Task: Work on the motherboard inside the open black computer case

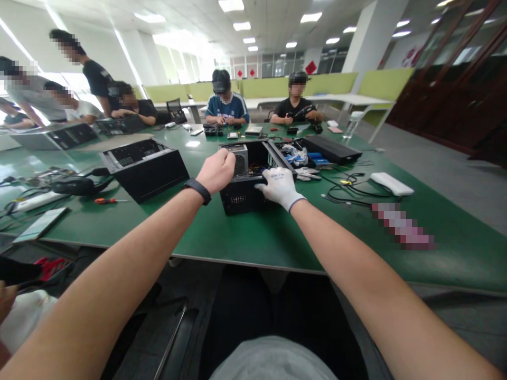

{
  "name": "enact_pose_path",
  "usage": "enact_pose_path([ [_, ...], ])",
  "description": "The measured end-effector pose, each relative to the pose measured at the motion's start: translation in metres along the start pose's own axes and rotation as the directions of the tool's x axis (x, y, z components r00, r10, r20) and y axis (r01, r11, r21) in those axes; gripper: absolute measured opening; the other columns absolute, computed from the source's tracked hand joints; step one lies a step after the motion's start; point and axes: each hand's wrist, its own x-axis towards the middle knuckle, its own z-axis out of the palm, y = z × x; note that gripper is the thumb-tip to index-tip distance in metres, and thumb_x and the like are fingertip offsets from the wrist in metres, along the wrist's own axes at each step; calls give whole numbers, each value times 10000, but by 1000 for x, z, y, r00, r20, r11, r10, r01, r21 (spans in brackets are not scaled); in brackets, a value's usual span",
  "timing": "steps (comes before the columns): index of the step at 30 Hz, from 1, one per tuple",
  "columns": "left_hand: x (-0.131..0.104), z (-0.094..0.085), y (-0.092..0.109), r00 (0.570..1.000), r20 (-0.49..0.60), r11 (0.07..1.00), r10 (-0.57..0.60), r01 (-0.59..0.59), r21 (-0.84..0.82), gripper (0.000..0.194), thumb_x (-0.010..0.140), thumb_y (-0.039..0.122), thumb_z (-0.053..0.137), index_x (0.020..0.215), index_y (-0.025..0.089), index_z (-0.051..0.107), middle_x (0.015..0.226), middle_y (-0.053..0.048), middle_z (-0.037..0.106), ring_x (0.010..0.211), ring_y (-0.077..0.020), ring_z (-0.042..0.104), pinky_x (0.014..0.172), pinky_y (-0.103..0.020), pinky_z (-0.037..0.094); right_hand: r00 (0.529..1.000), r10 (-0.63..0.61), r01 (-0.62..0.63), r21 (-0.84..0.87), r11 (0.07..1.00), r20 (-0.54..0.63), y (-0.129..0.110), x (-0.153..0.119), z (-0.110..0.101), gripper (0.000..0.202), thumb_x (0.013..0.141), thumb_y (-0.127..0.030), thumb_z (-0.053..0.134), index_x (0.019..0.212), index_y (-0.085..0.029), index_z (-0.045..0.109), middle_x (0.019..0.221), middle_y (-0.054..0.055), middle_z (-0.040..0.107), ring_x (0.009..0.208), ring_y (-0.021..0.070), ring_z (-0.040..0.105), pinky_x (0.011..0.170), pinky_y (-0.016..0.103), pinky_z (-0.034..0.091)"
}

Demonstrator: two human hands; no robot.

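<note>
In front of me on the green table lies an opened black computer case, its inside facing up. A grey power supply sits in its left part, with wiring beside it. My left hand, bare and with a dark wristband, is closed at the case's left side by the power supply; what its fingers hold is hidden. My right hand wears a white glove and grips the near top edge of the case, fingers curled over the rim and thumb outside.
Left stands a second black case, near an orange screwdriver and headphones. To the right lie a black panel, a loose glove, cables and a white box. Several people sit or stand around the tables.
</note>
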Motion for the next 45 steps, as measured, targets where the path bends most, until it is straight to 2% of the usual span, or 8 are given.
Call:
enact_pose_path([
  [5, -8, 5, -8, 1000, 11, 998, 1, 0, -67, 293, 1000, 362, 362, 782, 221, 498, 825, -62, 645, 799, -203, 574, 717, -311, 413, 998, 29, -27, -34, 999, 56, 3, 52, 9, 423, 955, -452, 620, 1281, -183, 603, 1286, 93, 621, 1101, 220, 628, 941, 456, 543],
  [11, -14, 5, -19, 999, 16, 993, -38, 39, -115, 263, 982, 390, 398, 787, 233, 479, 808, -46, 630, 776, -207, 561, 698, -316, 386, 999, -2, 4, -44, 999, 46, 3, 52, 13, 432, 956, -452, 618, 1296, -187, 597, 1306, 96, 612, 1126, 229, 621, 954, 467, 537],
  [18, -13, -7, -12, 998, 19, 990, -58, 60, -129, 181, 968, 348, 401, 891, 224, 509, 885, -69, 660, 858, -225, 595, 772, -335, 434, 999, -33, 34, -25, 999, 27, -11, 8, 5, 448, 959, -520, 573, 1252, -184, 609, 1232, 91, 634, 1114, 238, 600, 977, 469, 473],
  [24, -14, -7, 13, 971, 239, 994, -20, 46, -103, 179, 917, 328, 466, 1018, 194, 529, 1035, -105, 677, 931, -234, 632, 833, -345, 492, 998, -52, 52, 3, 999, -26, -28, -71, -17, 384, 946, -493, 557, 1164, -187, 634, 1062, 129, 672, 990, 277, 569, 826, 397, 309],
  [31, -16, 25, 34, 819, 566, 941, 94, -258, 217, 420, 892, 330, 561, 1249, 108, 551, 1327, -204, 601, 1119, -263, 652, 930, -321, 514, 995, -84, 88, 70, 994, -63, -44, -172, -47, 282, 913, -441, 639, 1088, -220, 651, 939, 69, 654, 886, 251, 515, 785, 377, 250],
  [38, -34, 46, 52, 566, 820, 713, 82, -608, 349, 300, 858, 255, 633, 1089, 111, 758, 1153, -179, 735, 1101, -292, 682, 935, -321, 524, 982, -108, 139, 208, 968, -154, -52, -238, -63, 206, 820, -333, 730, 976, -223, 653, 827, 38, 628, 787, 230, 465, 786, 373, 263],
  [43, -44, 66, 47, 480, 877, 684, 22, -647, 337, 295, 752, 265, 760, 1009, 129, 809, 1047, -153, 780, 1002, -283, 723, 888, -300, 555, 976, -109, 155, 251, 956, -187, -53, -256, -67, 184, 824, -306, 709, 979, -227, 649, 808, 29, 617, 770, 226, 451, 789, 379, 271],
  [45, -45, 72, 44, 479, 877, 681, 14, -647, 343, 328, 724, 265, 788, 1020, 127, 811, 1044, -151, 783, 993, -281, 729, 877, -292, 561, 977, -103, 149, 260, 954, -185, -54, -256, -67, 193, 819, -310, 716, 981, -229, 647, 808, 27, 612, 771, 229, 451, 783, 382, 270],
])
